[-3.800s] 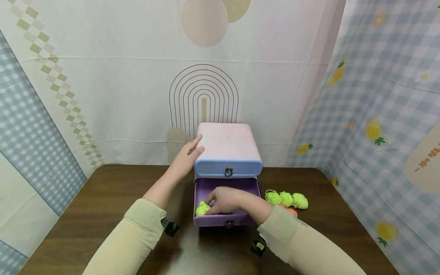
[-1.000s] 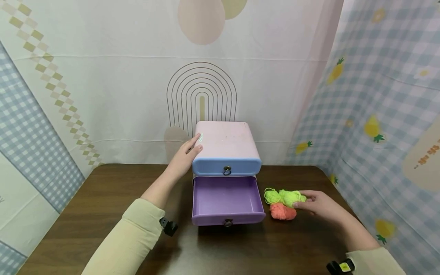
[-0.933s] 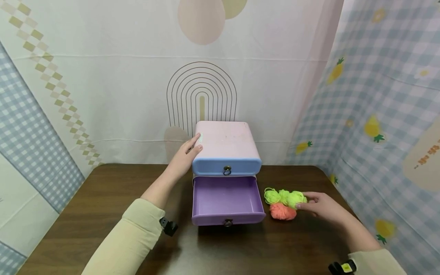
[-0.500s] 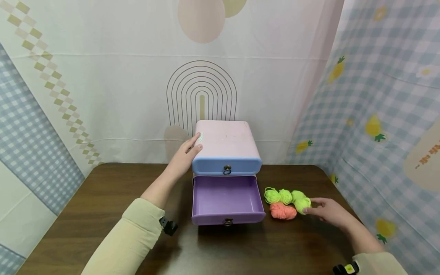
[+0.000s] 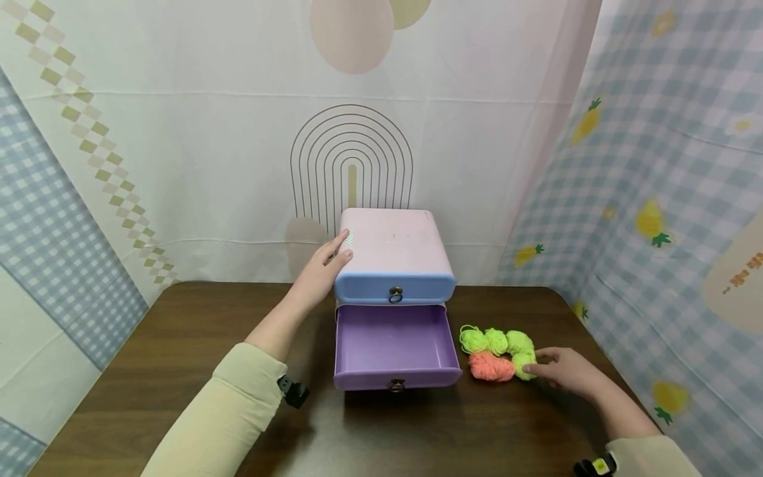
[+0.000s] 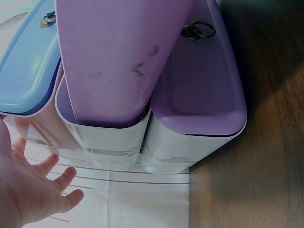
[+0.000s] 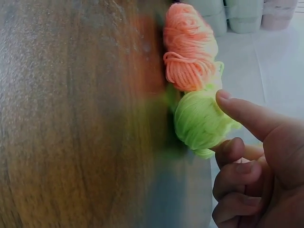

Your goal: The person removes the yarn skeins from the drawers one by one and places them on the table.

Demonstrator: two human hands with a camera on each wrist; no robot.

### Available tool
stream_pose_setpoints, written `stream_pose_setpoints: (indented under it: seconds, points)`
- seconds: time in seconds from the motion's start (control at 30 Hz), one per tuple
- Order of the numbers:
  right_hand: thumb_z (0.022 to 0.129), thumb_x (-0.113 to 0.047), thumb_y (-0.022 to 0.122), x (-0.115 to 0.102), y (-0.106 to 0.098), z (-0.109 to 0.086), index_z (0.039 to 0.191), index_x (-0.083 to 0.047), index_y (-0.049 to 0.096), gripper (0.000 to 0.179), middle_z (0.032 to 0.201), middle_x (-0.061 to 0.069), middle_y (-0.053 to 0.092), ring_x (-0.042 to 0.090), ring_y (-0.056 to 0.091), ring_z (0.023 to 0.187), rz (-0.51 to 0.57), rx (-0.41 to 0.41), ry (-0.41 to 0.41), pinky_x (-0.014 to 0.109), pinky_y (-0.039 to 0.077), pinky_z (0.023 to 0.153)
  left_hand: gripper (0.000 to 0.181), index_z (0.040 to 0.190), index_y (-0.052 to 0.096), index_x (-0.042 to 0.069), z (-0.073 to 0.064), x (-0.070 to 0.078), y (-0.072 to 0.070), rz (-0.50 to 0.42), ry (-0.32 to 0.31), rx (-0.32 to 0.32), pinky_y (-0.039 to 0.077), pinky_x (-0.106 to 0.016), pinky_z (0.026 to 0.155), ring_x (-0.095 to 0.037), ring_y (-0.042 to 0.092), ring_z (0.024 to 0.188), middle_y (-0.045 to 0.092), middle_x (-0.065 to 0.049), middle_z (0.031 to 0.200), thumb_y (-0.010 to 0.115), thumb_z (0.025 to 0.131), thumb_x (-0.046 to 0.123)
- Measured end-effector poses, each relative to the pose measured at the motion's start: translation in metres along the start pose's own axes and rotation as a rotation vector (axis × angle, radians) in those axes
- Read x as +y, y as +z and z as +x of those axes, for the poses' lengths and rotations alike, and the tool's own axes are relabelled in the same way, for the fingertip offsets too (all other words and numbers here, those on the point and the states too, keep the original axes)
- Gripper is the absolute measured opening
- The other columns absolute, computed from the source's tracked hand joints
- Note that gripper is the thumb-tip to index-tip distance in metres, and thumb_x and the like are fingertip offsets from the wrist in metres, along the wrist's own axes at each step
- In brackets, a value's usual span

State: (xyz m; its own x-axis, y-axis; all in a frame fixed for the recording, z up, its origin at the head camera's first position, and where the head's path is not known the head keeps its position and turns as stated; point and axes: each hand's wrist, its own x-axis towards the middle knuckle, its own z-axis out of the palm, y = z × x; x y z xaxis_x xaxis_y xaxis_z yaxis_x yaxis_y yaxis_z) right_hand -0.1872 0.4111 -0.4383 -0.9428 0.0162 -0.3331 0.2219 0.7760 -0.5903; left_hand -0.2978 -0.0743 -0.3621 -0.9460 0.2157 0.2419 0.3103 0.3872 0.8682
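A stack of drawers with a pink top (image 5: 393, 242) stands at the table's middle. My left hand (image 5: 316, 277) rests with extended fingers on the top's left edge. In the left wrist view the fingers (image 6: 66, 179) are spread beside the casing. Below the blue drawer front (image 5: 363, 289), a purple drawer (image 5: 390, 344) is pulled out with nothing in it. To the right, my right hand (image 5: 566, 371) pinches a yellow-green yarn ball (image 7: 197, 121) between thumb and index finger; the ball sits on the table, against a coral yarn skein (image 5: 491, 367).
Several more yellow-green yarn balls (image 5: 496, 341) lie in a row behind the coral skein. Another purple drawer (image 6: 199, 80), pushed in, shows in the left wrist view. The brown wooden table (image 5: 226, 371) meets patterned cloth (image 5: 644, 218) at the back and sides.
My right hand has left the purple drawer, carrying a yellow-green yarn ball to the table, then drawing it toward me beside the coral skein. My left hand has stayed on the pink top.
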Motion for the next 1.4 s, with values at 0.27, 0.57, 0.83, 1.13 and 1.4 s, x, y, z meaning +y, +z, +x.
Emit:
stream_pose_setpoints:
  seconds: [0.27, 0.57, 0.83, 1.13, 1.4]
  points:
    - [0.086, -0.047, 0.074, -0.002, -0.004, 0.000, 0.137, 0.008, 0.051, 0.078, 0.063, 0.005, 0.057, 0.013, 0.040, 0.048, 0.030, -0.001, 0.012, 0.032, 0.042, 0.048, 0.058, 0.155, 0.034, 0.035, 0.000, 0.001, 0.000, -0.003, 0.002, 0.007, 0.021, -0.051, 0.117, -0.027, 0.023, 0.147, 0.027, -0.007, 0.161, 0.046, 0.101, 0.052]
    - [0.089, -0.043, 0.072, -0.009, -0.008, -0.009, 0.139, 0.005, 0.050, 0.073, 0.064, 0.005, 0.057, 0.012, 0.036, 0.045, 0.044, 0.010, -0.045, 0.032, 0.041, 0.045, 0.058, 0.155, 0.035, 0.035, 0.001, 0.000, 0.000, -0.010, 0.004, 0.007, 0.021, -0.051, 0.117, -0.027, 0.023, 0.147, 0.027, -0.007, 0.161, 0.046, 0.101, 0.052]
    - [0.092, -0.039, 0.070, -0.027, -0.006, -0.022, 0.142, -0.002, 0.051, 0.066, 0.059, 0.000, 0.051, 0.010, 0.032, 0.045, 0.074, 0.017, -0.138, 0.030, 0.038, 0.043, 0.058, 0.155, 0.034, 0.035, 0.001, 0.000, 0.001, -0.014, 0.000, 0.009, 0.021, -0.052, 0.117, -0.029, 0.025, 0.146, 0.027, -0.008, 0.161, 0.046, 0.100, 0.052]
    - [0.093, -0.035, 0.069, -0.050, 0.002, -0.039, 0.141, -0.006, 0.055, 0.057, 0.062, 0.002, 0.052, 0.009, 0.034, 0.045, 0.113, -0.032, -0.243, 0.029, 0.038, 0.041, 0.058, 0.154, 0.034, 0.036, 0.001, -0.001, 0.001, -0.028, 0.001, 0.008, 0.021, -0.052, 0.117, -0.029, 0.026, 0.146, 0.026, -0.008, 0.161, 0.047, 0.100, 0.053]
    - [0.094, -0.033, 0.068, -0.064, 0.011, -0.053, 0.137, -0.008, 0.060, 0.050, 0.062, 0.002, 0.052, 0.008, 0.039, 0.046, 0.100, -0.110, -0.341, 0.028, 0.041, 0.040, 0.058, 0.155, 0.034, 0.035, 0.001, -0.001, 0.002, -0.032, 0.011, 0.009, 0.021, -0.051, 0.117, -0.028, 0.024, 0.147, 0.027, -0.009, 0.161, 0.047, 0.101, 0.051]
